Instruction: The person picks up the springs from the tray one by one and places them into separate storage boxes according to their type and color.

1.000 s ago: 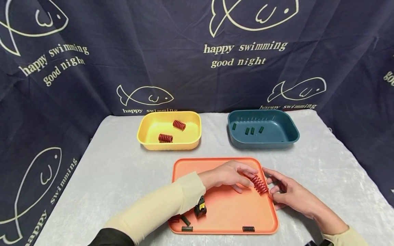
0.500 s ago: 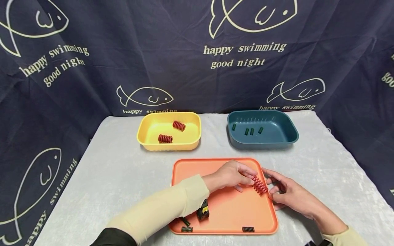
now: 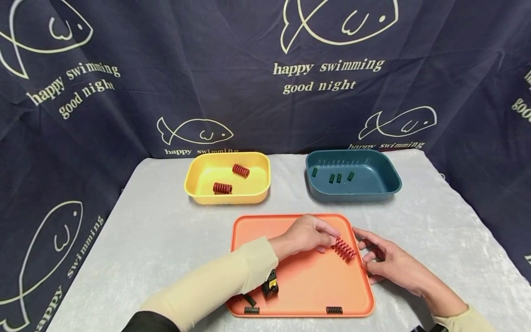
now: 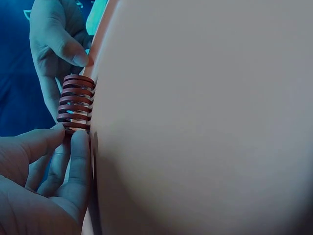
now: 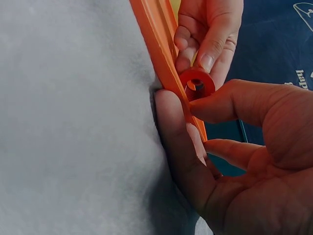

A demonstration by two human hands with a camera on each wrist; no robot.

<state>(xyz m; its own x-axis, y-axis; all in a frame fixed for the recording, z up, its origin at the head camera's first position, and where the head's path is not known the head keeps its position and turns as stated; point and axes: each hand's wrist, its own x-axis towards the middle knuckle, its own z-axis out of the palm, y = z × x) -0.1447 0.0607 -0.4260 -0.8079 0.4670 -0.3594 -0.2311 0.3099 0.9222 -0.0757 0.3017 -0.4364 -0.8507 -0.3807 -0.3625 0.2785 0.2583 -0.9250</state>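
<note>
My left hand (image 3: 309,234) pinches one end of a red coil spring (image 3: 344,250) between thumb and fingers, over the right side of the orange tray (image 3: 319,286). In the left wrist view the spring (image 4: 76,103) shows its coils, with fingertips at its near end. My right hand (image 3: 394,265) grips the tray's right rim. The right wrist view shows the thumb and fingers on either side of that rim (image 5: 156,44), close beside the spring's hollow end (image 5: 209,83). Several dark springs lie along the tray's front edge, among them a black spring (image 3: 334,310) and a dark green spring (image 3: 251,310).
Behind the tray at left stands a yellow bin (image 3: 227,199) with two red springs (image 3: 222,188) in it. A blue bin (image 3: 352,197) at back right holds several small green springs (image 3: 339,178). The left sleeve (image 3: 215,276) covers the tray's left side. A printed curtain (image 3: 249,92) hangs behind.
My left hand has drawn the red spring slightly left, away from the tray's right rim. The right hand stays at the rim.
</note>
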